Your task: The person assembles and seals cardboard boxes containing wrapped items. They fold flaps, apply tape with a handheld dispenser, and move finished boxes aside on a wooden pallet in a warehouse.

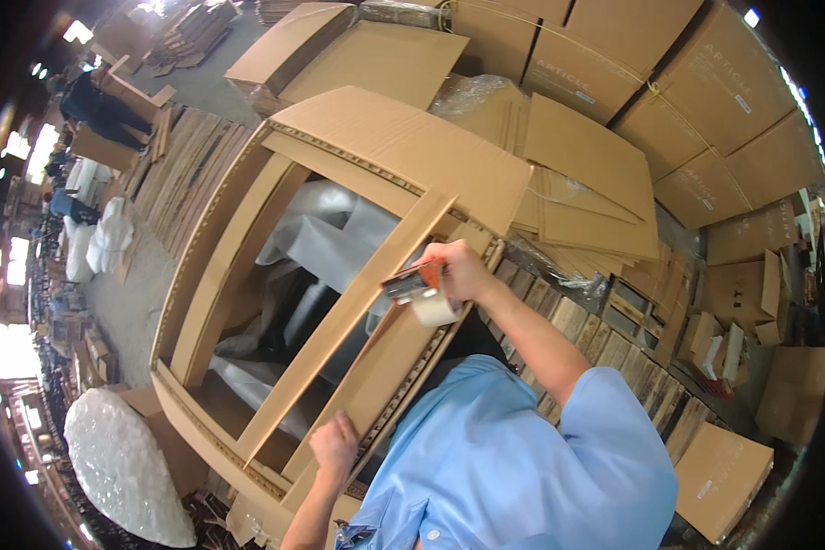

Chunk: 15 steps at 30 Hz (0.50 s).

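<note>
A person tapes shut a large cardboard carton filling the centre of the frame.

The right hand (458,268) grips a tape dispenser (420,291) at the carton (202,275)'s near edge; the left hand (335,446), lower centre, presses a flap (376,367) flat, fingers spread. The middle gapes open, showing white wrapping (325,238); sealing looks barely started.

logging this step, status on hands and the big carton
Right hand shut on tape dispenser, at carton rim. Left hand pressing cardboard flap flat. Carton top open, white wrap showing inside. Nothing blocking.
</note>
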Motion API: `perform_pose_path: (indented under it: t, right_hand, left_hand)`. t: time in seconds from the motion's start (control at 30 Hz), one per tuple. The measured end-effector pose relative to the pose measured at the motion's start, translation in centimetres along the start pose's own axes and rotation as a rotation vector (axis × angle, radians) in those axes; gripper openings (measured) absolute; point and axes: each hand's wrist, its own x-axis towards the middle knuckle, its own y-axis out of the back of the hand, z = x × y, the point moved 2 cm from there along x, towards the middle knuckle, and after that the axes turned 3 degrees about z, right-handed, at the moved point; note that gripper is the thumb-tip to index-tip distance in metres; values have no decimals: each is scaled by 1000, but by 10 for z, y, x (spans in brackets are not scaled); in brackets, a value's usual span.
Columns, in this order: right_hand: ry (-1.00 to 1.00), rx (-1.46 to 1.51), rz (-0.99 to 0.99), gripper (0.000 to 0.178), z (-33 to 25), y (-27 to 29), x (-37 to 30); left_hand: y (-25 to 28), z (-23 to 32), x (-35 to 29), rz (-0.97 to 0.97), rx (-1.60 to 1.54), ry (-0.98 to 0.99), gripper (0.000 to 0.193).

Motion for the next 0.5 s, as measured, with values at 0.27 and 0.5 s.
perform_pose_path:
  t: [0.27,0.5]
  right_hand:
    - [-267,220,-128,45,53,-6,-5]
    - [-526,755,-17,67,98,25,-23]
  left_hand:
    - [17,12,-12,69,-217,82,36]
    - [107,-38,-37,424,-106,308,28]
